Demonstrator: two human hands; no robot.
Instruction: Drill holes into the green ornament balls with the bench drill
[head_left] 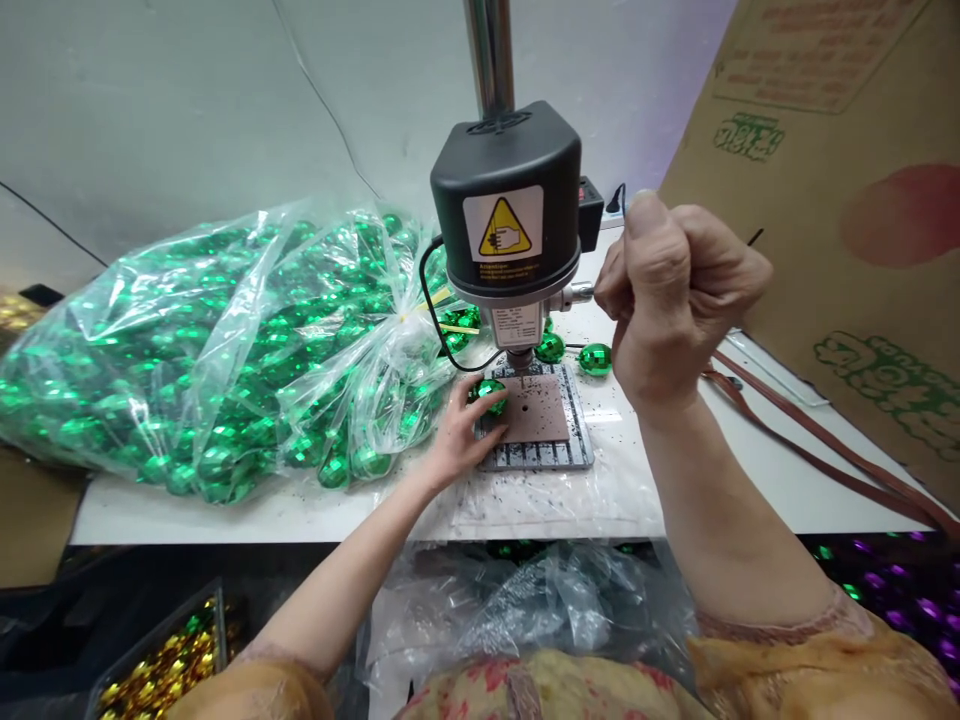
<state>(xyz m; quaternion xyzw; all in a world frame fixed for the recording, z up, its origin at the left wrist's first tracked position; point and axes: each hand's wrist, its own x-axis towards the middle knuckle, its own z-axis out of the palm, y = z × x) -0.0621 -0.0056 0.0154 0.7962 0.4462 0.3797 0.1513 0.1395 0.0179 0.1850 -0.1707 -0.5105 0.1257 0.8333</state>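
My left hand (460,438) has its fingers curved round a shiny green faceted ball (489,396) at the left side of the drill press base (536,456). A brownish plate (541,410) with a small dark hole lies on that base. Above it hangs the black motor head of the drill press (507,205), which bears a yellow warning label. My right hand (679,285) is closed in a fist at the right of the head, round the feed handle (581,292); most of the handle is hidden by the fingers.
A large clear plastic bag (225,360) of green balls fills the table's left. Two loose green balls, one a faceted ball (595,359), lie behind the base. Dark shavings are scattered around. A cardboard box (840,200) and brown straps (825,430) stand at right; gold balls (161,665) sit below left.
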